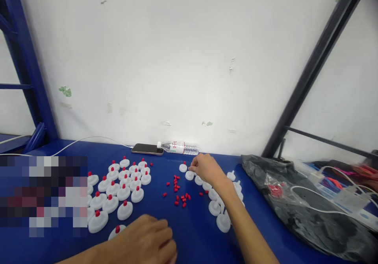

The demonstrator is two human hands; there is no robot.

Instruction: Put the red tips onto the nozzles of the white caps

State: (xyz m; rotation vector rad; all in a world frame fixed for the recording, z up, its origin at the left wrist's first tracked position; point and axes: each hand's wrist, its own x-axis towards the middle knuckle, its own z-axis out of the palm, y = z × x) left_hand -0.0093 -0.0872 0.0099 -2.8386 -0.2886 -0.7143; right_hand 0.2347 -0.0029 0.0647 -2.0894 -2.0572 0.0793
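My right hand reaches forward over a cluster of bare white caps, its fingers curled down onto one white cap near the far end. My left hand rests low near the table's front edge, fingers curled under, beside a white cap with a red tip; what it holds, if anything, is hidden. Loose red plugs lie scattered between the hands. On the left stand several white caps fitted with red plugs.
The blue table meets a white wall. A phone and a lying water bottle sit at the back. A black plastic bag with red pieces lies right, with white cables and a power strip. Blue shelving stands left.
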